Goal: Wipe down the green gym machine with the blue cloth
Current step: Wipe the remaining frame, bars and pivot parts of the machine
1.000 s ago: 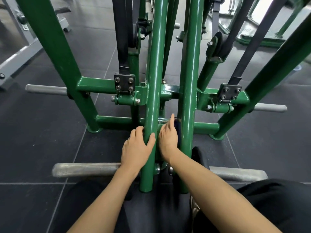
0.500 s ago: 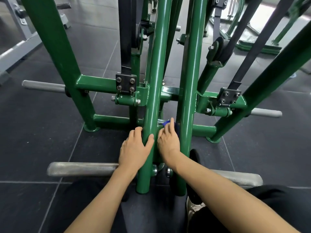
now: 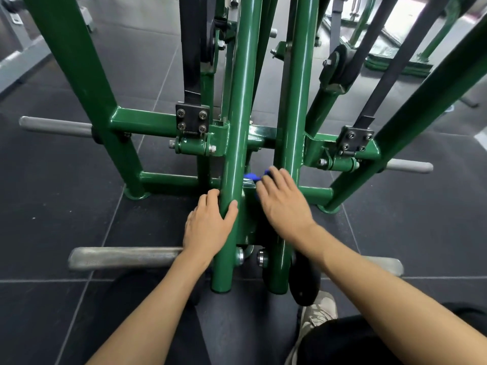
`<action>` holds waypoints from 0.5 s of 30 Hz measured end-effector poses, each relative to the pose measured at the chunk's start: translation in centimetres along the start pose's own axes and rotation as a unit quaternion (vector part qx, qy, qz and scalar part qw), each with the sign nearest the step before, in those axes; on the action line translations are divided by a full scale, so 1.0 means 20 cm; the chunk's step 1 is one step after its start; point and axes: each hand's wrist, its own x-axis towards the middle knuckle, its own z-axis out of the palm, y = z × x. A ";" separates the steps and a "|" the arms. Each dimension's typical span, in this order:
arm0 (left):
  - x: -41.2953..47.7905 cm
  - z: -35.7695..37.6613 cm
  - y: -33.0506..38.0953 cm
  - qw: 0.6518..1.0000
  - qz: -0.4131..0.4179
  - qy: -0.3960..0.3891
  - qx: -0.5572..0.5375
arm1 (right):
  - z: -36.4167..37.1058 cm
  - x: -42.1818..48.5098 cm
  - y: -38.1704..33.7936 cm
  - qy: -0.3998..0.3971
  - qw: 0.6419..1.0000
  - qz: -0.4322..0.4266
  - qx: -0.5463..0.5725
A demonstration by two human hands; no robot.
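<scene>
The green gym machine (image 3: 238,122) fills the view, with two upright green tubes in the middle and slanted legs on both sides. My left hand (image 3: 208,225) grips the left upright tube low down, thumb on its right side. My right hand (image 3: 283,204) lies between the two tubes with fingers stretched forward, pressing the blue cloth (image 3: 251,177) onto the low cross frame. Only a small blue edge of the cloth shows beyond my fingertips; the rest is hidden under the hand.
Bare metal pegs stick out at the left (image 3: 55,126), right (image 3: 409,166) and lower left (image 3: 123,256). Black straps (image 3: 191,48) run up from bolted plates. The floor is dark rubber tile (image 3: 52,206). My shoe (image 3: 317,310) and dark trousers are at the bottom.
My right hand has slid forward and to the right between the tubes, and more of the blue cloth shows at its fingertips. My left hand keeps its grip on the left tube.
</scene>
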 end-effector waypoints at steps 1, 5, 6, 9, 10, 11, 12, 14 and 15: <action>0.00 0.00 0.00 1.000 0.002 -0.003 -0.001 | 0.01 -0.02 0.05 0.043 0.999 0.015 0.028; 0.00 0.00 -0.01 1.000 0.000 -0.006 -0.005 | 0.07 -0.12 0.15 0.086 0.992 -0.012 0.091; 0.00 0.00 -0.01 1.000 -0.001 -0.006 -0.004 | 0.09 -0.16 0.14 0.073 0.992 -0.039 0.094; 0.00 0.01 -0.01 1.000 0.001 -0.005 0.001 | 0.15 -0.27 0.05 0.016 0.991 -0.112 0.071; 0.00 0.01 -0.01 1.000 0.001 -0.003 0.001 | 0.18 -0.31 0.00 -0.005 0.988 -0.138 0.063; 0.00 0.01 -0.01 1.000 0.001 -0.003 0.000 | 0.20 -0.33 -0.04 -0.026 0.986 -0.158 0.052; 0.00 0.01 -0.01 1.000 0.001 -0.002 -0.001 | 0.22 -0.34 -0.08 -0.045 0.984 -0.167 0.036; -0.01 0.01 -0.01 1.000 0.002 0.001 -0.001 | 0.22 -0.31 -0.13 -0.061 0.987 -0.146 0.001; -0.01 0.01 -0.01 1.000 0.001 0.003 0.001 | 0.20 -0.28 -0.14 -0.057 0.991 -0.122 -0.012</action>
